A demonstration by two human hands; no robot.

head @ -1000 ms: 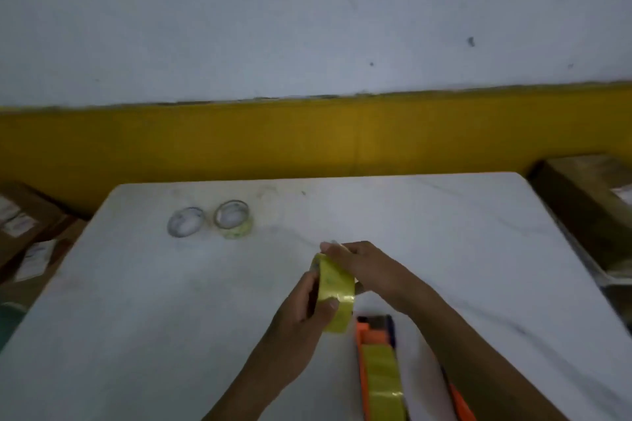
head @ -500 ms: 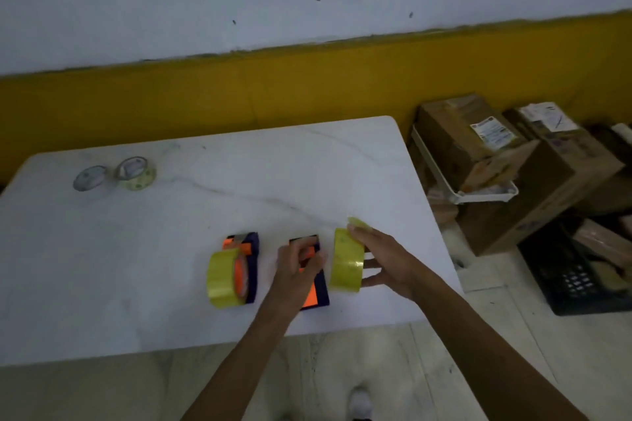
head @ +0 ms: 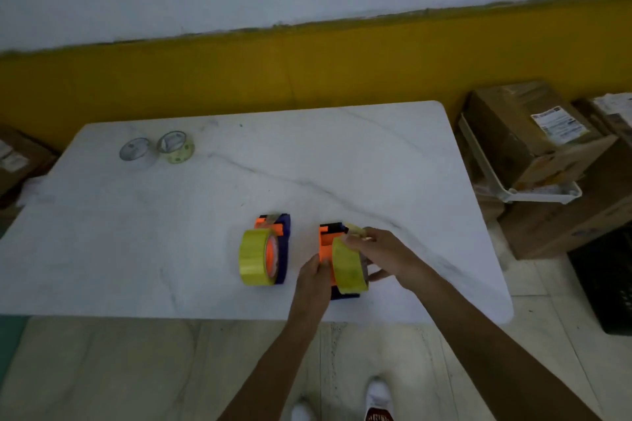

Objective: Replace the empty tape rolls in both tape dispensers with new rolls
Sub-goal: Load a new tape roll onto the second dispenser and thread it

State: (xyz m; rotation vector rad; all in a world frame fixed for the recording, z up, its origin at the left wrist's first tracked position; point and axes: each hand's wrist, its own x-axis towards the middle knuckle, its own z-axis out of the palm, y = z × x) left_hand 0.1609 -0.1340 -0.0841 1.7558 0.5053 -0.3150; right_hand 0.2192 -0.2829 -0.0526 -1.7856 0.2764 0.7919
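Note:
Two orange-and-dark-blue tape dispensers lie on the white marble table [head: 136, 232]. The left dispenser [head: 282, 243] carries a full yellow tape roll [head: 254, 261] on its hub. My right hand [head: 383, 256] grips a second yellow roll [head: 347, 267] and holds it against the right dispenser [head: 330, 239]. My left hand [head: 313, 277] holds that dispenser's near left side. Two used-up rolls, one clear [head: 136, 150] and one pale yellow [head: 176, 146], stand at the table's far left.
Stacked cardboard boxes [head: 533, 137] and a white tray [head: 533, 196] stand off the table's right edge, with a black crate [head: 608, 284] on the floor. Another box [head: 17, 161] is at the left. A yellow and white wall runs behind.
The view dropped and pulled back. The roll held up in both hands a second ago came down to the right dispenser; my right hand pressed it there while my left hand took the dispenser.

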